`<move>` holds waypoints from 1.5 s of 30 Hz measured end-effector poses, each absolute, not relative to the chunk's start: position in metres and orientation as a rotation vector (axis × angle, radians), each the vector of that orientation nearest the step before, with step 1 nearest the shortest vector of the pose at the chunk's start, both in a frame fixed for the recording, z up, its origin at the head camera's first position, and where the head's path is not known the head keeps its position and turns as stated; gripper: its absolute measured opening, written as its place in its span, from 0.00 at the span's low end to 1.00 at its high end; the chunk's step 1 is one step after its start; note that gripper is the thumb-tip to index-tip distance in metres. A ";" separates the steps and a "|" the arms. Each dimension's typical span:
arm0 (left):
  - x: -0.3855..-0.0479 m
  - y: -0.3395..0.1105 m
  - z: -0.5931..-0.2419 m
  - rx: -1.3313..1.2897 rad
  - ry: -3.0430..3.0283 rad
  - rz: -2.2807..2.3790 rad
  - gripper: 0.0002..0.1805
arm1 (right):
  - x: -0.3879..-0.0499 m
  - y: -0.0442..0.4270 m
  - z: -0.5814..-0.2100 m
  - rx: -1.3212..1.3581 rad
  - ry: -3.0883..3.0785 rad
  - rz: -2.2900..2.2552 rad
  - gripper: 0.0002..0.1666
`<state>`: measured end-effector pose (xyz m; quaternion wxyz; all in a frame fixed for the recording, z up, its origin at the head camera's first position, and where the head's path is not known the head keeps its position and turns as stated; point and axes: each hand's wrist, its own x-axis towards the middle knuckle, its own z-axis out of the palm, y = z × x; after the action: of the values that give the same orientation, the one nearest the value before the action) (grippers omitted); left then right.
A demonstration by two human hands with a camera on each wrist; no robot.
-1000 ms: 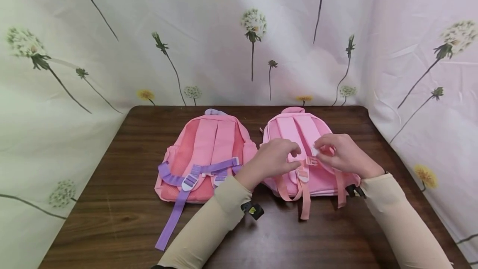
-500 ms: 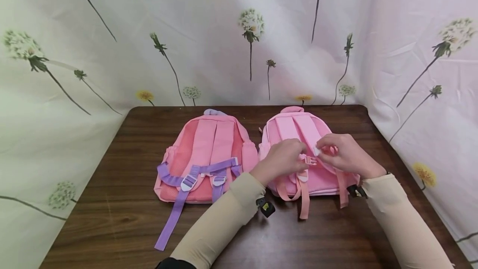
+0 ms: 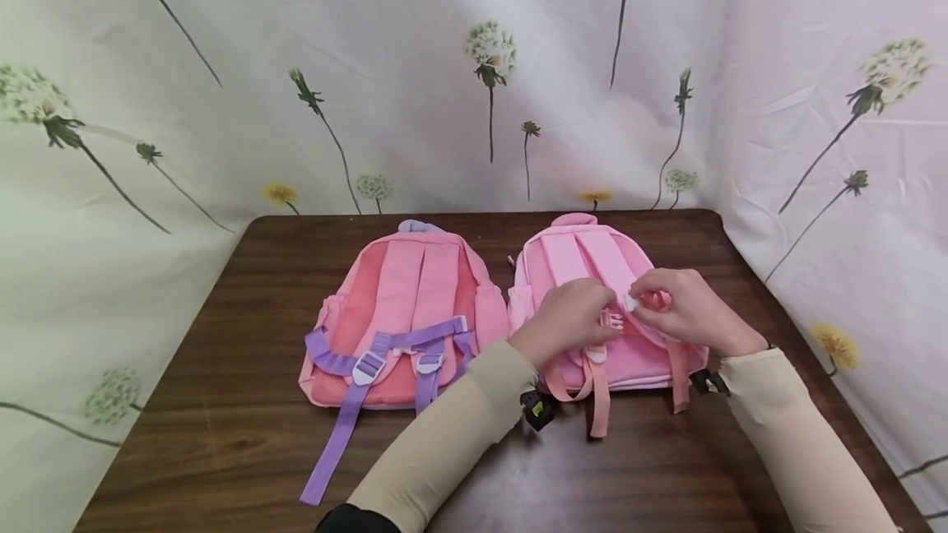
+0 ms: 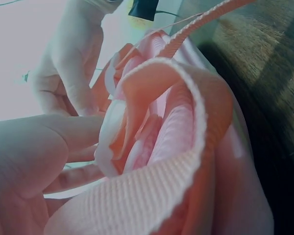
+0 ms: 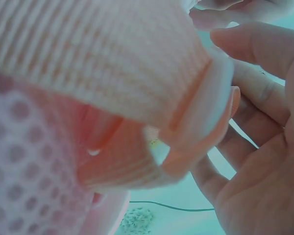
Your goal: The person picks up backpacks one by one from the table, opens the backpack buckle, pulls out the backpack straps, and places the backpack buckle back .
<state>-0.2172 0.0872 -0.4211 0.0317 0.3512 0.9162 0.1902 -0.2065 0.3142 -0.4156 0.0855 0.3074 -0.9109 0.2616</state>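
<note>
On the table lie two small backpacks, straps up. The pink backpack point(image 3: 541, 257) on the right is under both hands. My left hand point(image 3: 566, 315) pinches a pronged buckle half point(image 3: 613, 320) on a peach strap between thumb and fingers. Just right of it, my right hand point(image 3: 689, 311) pinches a white buckle piece point(image 3: 630, 303), with peach webbing beside its fingers. The two pieces are apart. Looped peach webbing point(image 4: 132, 196) fills much of the left wrist view, and a white adjuster point(image 5: 210, 93) shows near my fingers in the right wrist view.
Left of the hands lies a coral-pink backpack point(image 3: 403, 270) with purple straps, one strap end point(image 3: 329, 455) trailing toward the front. Both rest on a dark wooden table point(image 3: 200, 401). Dandelion-print cloth point(image 3: 415, 81) hangs behind and at the sides.
My left hand has moved right to the pronged buckle half and its fingers have closed on it. My right hand stays nearly in place. The view has shifted slightly.
</note>
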 end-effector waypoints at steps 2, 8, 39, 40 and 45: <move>-0.217 0.089 -0.422 1.079 2.832 0.560 0.17 | -0.206 0.315 -0.416 0.912 -2.721 0.777 0.13; -0.217 0.092 -0.423 1.066 2.851 0.523 0.16 | -0.207 0.315 -0.416 0.918 -2.706 0.760 0.13; -0.218 0.042 -0.388 1.085 2.877 0.811 0.15 | -0.207 0.309 -0.421 0.858 -2.904 0.745 0.15; -0.218 0.040 -0.388 1.085 2.876 0.822 0.15 | -0.208 0.308 -0.421 0.860 -2.906 0.747 0.15; -0.219 0.030 -0.384 1.076 2.883 0.862 0.14 | -0.209 0.306 -0.421 0.862 -2.917 0.748 0.15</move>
<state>-0.2193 0.0301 -0.3844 -0.0271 0.3366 0.9018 0.2697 -0.2090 0.3062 -0.4213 0.0045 0.2753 -0.9313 0.2387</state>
